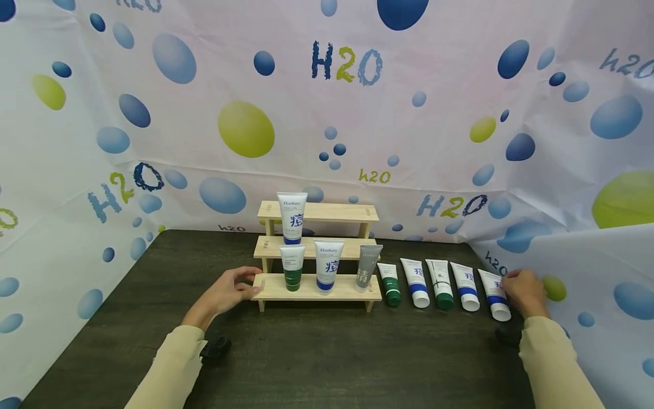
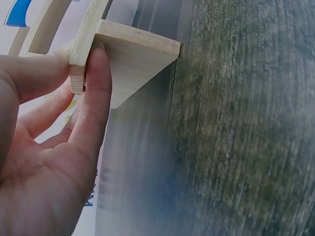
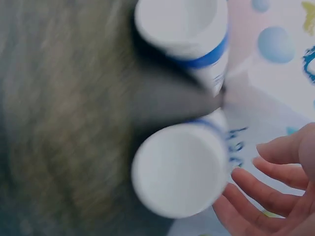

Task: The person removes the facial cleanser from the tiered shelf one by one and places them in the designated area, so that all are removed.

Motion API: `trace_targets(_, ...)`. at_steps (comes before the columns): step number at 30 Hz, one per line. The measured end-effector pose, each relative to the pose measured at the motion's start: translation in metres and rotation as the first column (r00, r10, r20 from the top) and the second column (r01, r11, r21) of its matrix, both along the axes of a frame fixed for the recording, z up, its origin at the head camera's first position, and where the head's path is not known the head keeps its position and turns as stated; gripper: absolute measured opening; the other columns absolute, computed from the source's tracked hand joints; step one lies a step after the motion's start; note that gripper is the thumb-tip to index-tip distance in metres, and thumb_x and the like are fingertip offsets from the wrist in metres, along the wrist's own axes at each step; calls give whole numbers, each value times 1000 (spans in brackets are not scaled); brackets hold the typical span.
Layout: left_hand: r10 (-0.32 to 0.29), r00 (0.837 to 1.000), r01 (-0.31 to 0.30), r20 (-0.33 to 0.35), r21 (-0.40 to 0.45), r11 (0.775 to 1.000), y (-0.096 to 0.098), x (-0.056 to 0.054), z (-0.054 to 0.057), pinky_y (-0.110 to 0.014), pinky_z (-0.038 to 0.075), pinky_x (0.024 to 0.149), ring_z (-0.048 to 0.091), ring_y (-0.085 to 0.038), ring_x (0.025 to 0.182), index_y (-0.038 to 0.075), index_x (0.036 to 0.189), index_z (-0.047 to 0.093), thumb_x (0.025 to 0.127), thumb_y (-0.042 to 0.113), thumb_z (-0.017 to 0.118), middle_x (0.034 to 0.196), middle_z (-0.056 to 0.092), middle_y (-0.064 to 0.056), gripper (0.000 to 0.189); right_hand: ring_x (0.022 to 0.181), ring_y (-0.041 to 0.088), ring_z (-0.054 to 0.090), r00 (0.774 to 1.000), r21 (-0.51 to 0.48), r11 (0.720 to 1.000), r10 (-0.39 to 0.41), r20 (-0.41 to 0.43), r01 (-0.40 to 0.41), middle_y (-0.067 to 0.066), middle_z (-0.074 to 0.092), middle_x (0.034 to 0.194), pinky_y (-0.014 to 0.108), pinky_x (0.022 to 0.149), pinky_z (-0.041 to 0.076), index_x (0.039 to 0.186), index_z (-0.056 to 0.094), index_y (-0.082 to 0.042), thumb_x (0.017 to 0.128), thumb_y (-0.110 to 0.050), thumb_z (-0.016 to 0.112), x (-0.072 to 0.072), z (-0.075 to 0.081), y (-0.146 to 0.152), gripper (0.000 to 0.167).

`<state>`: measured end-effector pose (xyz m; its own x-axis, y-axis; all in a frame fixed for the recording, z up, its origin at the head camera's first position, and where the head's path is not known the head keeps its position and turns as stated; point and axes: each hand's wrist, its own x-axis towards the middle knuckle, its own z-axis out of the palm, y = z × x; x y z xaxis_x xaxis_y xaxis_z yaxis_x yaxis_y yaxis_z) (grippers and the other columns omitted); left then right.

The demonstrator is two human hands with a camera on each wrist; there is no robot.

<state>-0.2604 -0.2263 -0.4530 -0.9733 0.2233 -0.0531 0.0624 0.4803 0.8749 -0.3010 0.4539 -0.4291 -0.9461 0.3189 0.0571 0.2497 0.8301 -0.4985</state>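
My left hand (image 1: 230,291) pinches the left end of the lowest board of a three-step wooden display rack (image 1: 319,211), thumb on top and a finger underneath in the left wrist view. On the rack's middle step stands a white and blue squeeze tube (image 1: 293,216). Along the lowest step stand a white and green tube (image 1: 293,267), another white and blue tube (image 1: 327,264) and a grey tube (image 1: 368,266). My right hand (image 1: 526,291) is beside the rightmost lying tube (image 1: 494,291), its fingers loosely spread near the tube's side in the right wrist view.
Between rack and right hand, more tubes lie in a row, caps toward me: a small green one (image 1: 390,281), white and blue ones (image 1: 415,281) and a white and green one (image 1: 440,281). A bubble-patterned sheet (image 1: 327,113) backs the dark wooden table (image 1: 357,358).
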Motion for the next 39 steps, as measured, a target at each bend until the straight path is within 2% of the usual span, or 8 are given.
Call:
trace_targets(4,1,1000,-1,-3,-2,1000,0,0,0,-38,57,87,68,-31,113,-3,146,50,99,10,69,142,51,-29,52,94,45,63,998,11,1000,30,-50,-29,39,60,121,44,70,49,122,62,13,99,-21,52,-3,18,-16,43)
trace_targets(9,-9,1000,9,-3,5,1000,1,-1,1,-36,57,86,69,-28,110,-3,146,50,99,10,68,140,52,-29,52,83,36,74,988,-79,988,125,-95,-133,39,61,129,38,70,61,130,60,11,103,-26,52,-10,40,-42,46)
trace_targets(13,-6,1000,6,4,1,1000,2,-1,0,-36,57,85,69,-28,109,-3,146,50,100,9,68,140,52,-28,52,96,37,74,977,-160,966,188,-99,-202,40,58,134,39,75,63,135,56,11,106,-27,52,-14,54,-66,48)
trace_targets(17,-4,1000,5,6,-5,1000,2,-2,0,-36,57,86,69,-27,109,-2,147,50,100,10,68,140,52,-28,52,101,36,72,966,-187,949,237,-102,-252,39,58,135,37,77,63,137,56,10,107,-26,53,-16,67,-92,47)
trace_targets(26,-1,1000,1,0,-16,1000,1,-1,0,-37,57,88,67,-31,114,-2,147,50,100,11,69,142,52,-28,53,107,40,70,911,-217,886,387,-141,-409,37,60,133,34,77,63,136,57,9,108,-19,54,-15,94,-152,40)
trace_targets(32,-11,1000,11,-20,-27,1000,-1,-1,1,-39,58,88,66,-33,115,-3,147,49,99,12,69,143,51,-29,54,111,44,68,857,-196,839,465,-222,-507,32,63,133,36,78,63,135,60,6,105,-15,58,-11,106,-187,36)
trace_targets(35,-15,1000,14,-17,-29,999,-2,-1,2,-39,58,88,67,-33,114,-3,147,48,100,13,69,142,51,-30,55,109,43,70,834,-167,826,494,-246,-538,30,65,132,37,76,63,133,63,4,105,-14,59,-9,113,-206,34)
trace_targets(39,-14,1000,13,-7,-25,1000,-2,-1,3,-39,58,87,67,-32,114,-3,148,48,100,13,69,143,51,-30,55,104,37,72,818,-154,813,515,-257,-561,27,68,129,37,78,63,132,65,1,104,-16,60,-7,121,-232,33)
